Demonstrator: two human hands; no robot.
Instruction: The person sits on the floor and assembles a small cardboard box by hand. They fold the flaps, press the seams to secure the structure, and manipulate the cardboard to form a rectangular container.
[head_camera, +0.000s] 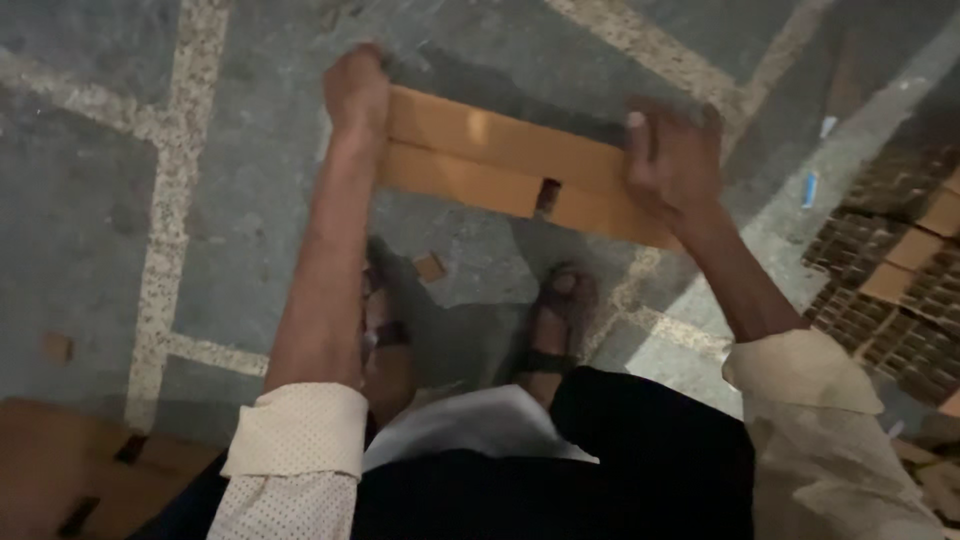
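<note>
cardboard panel long axis left-right

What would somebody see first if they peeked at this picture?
First, the flat brown cardboard piece held out in the middle, with the left hand gripping its left end and the right hand its right end. Below it, two sandalled feet stand on a grey stone floor crossed by pale speckled lines. At the right edge lie dark gridded trays.
</note>
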